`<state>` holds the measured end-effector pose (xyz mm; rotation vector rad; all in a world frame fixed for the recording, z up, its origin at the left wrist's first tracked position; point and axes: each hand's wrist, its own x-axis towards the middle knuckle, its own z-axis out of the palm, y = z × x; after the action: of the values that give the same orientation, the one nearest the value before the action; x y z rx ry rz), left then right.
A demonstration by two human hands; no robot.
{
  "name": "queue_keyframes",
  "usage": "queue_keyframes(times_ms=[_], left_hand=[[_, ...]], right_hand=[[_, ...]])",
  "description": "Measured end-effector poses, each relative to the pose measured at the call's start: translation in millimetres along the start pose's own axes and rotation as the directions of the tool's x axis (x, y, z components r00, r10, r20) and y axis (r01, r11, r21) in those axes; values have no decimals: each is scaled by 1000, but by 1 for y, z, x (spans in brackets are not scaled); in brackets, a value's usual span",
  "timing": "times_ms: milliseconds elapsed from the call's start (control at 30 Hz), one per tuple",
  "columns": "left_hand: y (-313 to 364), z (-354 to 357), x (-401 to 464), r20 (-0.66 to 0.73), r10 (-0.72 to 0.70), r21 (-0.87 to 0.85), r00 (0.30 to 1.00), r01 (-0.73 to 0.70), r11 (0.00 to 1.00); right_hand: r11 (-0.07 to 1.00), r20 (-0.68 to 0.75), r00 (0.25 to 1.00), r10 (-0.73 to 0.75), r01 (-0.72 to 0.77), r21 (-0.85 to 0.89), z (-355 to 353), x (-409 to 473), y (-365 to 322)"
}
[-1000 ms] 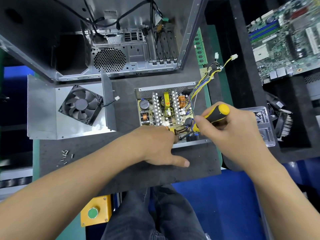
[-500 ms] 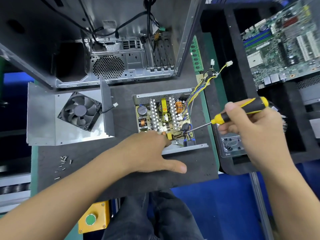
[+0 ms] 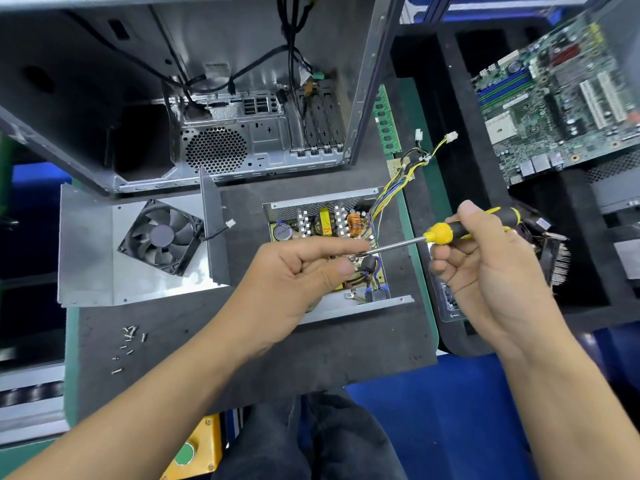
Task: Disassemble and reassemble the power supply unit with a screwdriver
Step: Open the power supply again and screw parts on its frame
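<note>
The open power supply unit [image 3: 322, 199] lies on the dark mat with its circuit board, coils and heat sinks exposed. My left hand [image 3: 294, 275] hovers over its front half, fingers curled, and index finger and thumb close around the tip of the screwdriver. I cannot tell whether a screw sits there. My right hand [image 3: 491, 271] grips the yellow-and-black handle of the screwdriver [image 3: 440, 233], whose shaft runs left towards my left hand. The unit's removed cover with the black fan [image 3: 161, 235] lies to the left. Several loose screws [image 3: 130, 337] lie near the mat's front left.
An open PC case [image 3: 242, 140] stands behind the unit. A yellow and black wire bundle [image 3: 398, 181] leads off to the back right beside a green memory stick [image 3: 386, 123]. A motherboard [image 3: 561, 91] and a finned heat sink [image 3: 557, 261] lie on the right, with a clear plastic tray [image 3: 450, 308] under my right hand.
My left hand has lifted off the mat and turned up to meet the screwdriver tip. My right hand has drawn the screwdriver up and to the right, away from the board.
</note>
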<state>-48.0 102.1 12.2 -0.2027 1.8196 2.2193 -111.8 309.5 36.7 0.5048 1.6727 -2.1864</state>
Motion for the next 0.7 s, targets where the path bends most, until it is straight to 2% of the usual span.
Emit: queue_keyframes(times_ms=[400, 700], left_hand=[[-7, 6, 2, -153, 35, -33, 988, -40, 999], [-1, 9, -5, -271, 164, 135, 949, -132, 982]], right_hand=[[1000, -18, 1000, 21, -21, 19, 2, -2, 0], [976, 23, 981, -195, 196, -99, 11, -15, -11]])
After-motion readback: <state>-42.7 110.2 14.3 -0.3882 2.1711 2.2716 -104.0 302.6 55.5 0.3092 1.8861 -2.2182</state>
